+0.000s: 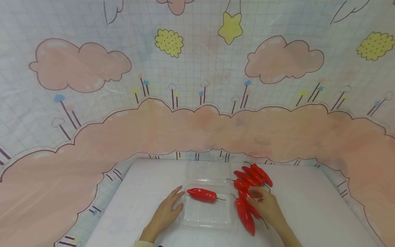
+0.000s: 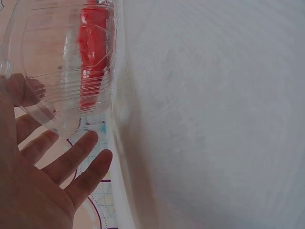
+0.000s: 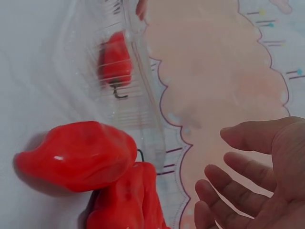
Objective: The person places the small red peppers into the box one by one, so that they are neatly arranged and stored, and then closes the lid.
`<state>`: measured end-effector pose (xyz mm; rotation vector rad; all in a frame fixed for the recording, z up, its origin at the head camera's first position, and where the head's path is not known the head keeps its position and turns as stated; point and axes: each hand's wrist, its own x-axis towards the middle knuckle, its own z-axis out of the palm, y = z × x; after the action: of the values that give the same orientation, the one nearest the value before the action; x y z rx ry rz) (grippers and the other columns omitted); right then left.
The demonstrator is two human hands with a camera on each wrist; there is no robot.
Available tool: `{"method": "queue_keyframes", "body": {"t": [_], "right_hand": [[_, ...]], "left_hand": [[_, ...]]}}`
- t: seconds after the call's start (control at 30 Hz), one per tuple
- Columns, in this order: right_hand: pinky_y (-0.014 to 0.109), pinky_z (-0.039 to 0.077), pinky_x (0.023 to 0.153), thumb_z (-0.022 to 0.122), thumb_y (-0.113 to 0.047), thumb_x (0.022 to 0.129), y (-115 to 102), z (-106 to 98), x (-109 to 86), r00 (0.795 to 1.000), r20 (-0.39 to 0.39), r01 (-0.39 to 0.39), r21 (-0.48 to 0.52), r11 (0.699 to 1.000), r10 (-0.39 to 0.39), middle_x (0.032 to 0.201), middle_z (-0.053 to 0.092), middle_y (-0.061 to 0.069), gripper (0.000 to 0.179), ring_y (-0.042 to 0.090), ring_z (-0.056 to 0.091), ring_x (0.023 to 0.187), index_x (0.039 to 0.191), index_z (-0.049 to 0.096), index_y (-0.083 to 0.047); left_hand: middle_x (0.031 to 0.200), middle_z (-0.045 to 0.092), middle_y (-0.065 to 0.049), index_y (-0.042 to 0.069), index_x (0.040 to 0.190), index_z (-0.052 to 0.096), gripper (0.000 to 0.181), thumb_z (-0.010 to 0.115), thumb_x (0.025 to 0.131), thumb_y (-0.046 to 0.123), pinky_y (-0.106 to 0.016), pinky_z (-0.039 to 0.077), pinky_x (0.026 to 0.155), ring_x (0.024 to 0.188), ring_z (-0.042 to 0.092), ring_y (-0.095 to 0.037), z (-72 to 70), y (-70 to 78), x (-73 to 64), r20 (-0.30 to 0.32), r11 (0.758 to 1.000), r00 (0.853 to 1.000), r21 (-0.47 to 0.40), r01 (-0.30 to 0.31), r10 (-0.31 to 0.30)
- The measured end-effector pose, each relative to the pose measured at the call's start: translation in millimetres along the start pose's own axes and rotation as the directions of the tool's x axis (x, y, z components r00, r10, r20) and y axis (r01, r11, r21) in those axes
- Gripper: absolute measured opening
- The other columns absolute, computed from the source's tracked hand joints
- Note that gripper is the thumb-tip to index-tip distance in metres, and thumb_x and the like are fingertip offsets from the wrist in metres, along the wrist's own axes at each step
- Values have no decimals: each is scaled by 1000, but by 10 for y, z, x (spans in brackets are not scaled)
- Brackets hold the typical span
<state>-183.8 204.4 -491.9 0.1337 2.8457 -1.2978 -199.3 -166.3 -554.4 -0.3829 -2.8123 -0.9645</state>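
Observation:
A red chili pepper [image 1: 202, 195] with a thin stem lies across a clear plastic box [image 1: 208, 215]. At the box's left side is my left hand [image 1: 166, 210], its fingers spread; in the left wrist view, the fingers [image 2: 86, 176] are extended beside the clear wall. My right hand [image 1: 267, 206] hovers over a pile of red peppers [image 1: 246, 216] to the right of the box. Seen from the right wrist, the thumb and fingers are apart with nothing between them, and the nearest pepper [image 3: 78, 155] lies off to their left.
The box's clear lid [image 1: 208, 170] is folded back behind it on the white table [image 1: 142, 185]. More red peppers [image 1: 261, 174] lie at the pile's far end. A patterned cloth [image 1: 197, 130] with clouds and stars rises behind the table and flanks its sides.

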Motion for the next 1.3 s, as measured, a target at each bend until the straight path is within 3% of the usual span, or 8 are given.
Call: {"method": "queue_keyframes", "body": {"t": [0.3, 0.67, 0.9, 1.3], "right_hand": [[41, 59, 85, 73, -28, 88, 198, 14, 30, 1000, 5, -20, -40, 999, 20, 123, 67, 10, 43, 28, 60, 112, 126, 61, -12], [38, 62, 76, 75, -28, 86, 376, 55, 81, 984, 77, -159, -36, 987, 162, 123, 64, 13, 50, 31, 61, 108, 129, 57, -9], [41, 62, 78, 75, -30, 85, 450, 80, 115, 976, 109, -181, -58, 982, 187, 125, 63, 16, 55, 35, 60, 112, 131, 56, -7], [46, 61, 81, 80, -52, 72, 618, 116, 184, 962, 145, -228, -53, 972, 233, 129, 60, 21, 82, 38, 58, 113, 134, 54, -5]], "left_hand": [[155, 44, 3, 17, 134, 60, 43, 63, 92, 20, -50, 51, 102, 130, 56, -28, 2, 1, -9, -5, 1000, 1000, -6, 2, -2], [155, 44, 1, 16, 135, 59, 43, 62, 92, 20, -53, 49, 104, 133, 53, -30, -4, 1, -8, -4, 1000, 1000, 5, -9, 9], [155, 44, 2, 16, 135, 59, 42, 62, 93, 20, -54, 49, 104, 133, 53, -31, -8, 0, -4, -6, 1000, 1000, 4, -12, 12], [155, 43, 4, 18, 135, 59, 43, 63, 92, 20, -53, 48, 105, 133, 53, -29, -5, -12, -3, 2, 1000, 1000, 13, -5, 5]]}}
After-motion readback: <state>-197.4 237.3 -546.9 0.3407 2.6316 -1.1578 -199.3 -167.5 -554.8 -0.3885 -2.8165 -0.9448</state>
